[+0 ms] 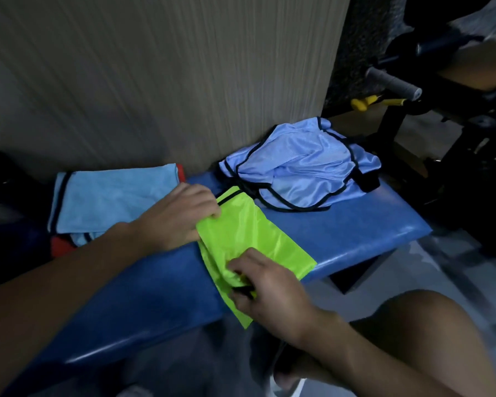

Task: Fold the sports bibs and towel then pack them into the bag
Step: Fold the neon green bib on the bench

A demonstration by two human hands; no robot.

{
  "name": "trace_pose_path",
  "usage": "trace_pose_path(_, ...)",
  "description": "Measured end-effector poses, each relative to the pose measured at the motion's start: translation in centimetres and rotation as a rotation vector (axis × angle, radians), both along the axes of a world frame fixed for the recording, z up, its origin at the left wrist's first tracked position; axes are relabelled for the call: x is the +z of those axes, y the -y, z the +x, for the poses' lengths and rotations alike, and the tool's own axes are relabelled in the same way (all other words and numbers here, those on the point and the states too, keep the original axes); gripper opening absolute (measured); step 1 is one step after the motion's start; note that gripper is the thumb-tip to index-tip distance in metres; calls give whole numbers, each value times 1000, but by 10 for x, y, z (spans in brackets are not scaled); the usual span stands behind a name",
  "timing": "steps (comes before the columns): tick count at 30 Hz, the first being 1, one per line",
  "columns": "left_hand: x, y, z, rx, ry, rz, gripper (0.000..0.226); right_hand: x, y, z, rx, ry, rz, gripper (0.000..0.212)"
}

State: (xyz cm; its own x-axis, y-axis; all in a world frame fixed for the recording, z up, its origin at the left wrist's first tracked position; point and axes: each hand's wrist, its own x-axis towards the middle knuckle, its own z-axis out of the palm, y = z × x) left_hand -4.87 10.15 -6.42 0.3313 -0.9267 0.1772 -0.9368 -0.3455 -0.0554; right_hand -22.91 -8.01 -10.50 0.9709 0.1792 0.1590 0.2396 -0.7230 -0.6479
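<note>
Bib (249,236), lime green, lies on bench (355,230). I see left hand (181,216) pinching its 10 o'clock edge and right hand (269,287) gripping bunched fabric at 6. Blue bibs (304,173) are heaped at 1 o'clock, folded towel (112,199) at 9.

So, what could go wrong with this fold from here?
The green bib hangs over the near edge of the bench and could slide off if the right hand lets go. The fabric is bunched under that hand, so the fold may come out crooked.
</note>
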Motion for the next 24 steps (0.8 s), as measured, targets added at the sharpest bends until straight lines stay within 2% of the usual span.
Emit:
trace_pose_path(3,-7,-21,-9,42,-19,54,44,-12,-13,0,46,-122,-84,50)
trace_pose_path(9,-28,-26,-14,81,-12,106,80,-29,-29,-10,-138,40,-381,66)
trace_pose_path(13,-40,-24,-17,56,16,28,69,-36,-26,-9,-239,25,-376,63)
trace_pose_path(17,-49,-32,-19,43,45,-21,56,-36,-15,-8,-190,-1,-285,53)
trace_pose_path(20,-50,-40,-27,35,56,-46,40,-35,1,-6,-189,49,-280,40)
trace_pose_path(24,-45,-47,-52,24,128,-62,35,-31,27,-3,-205,136,-306,27)
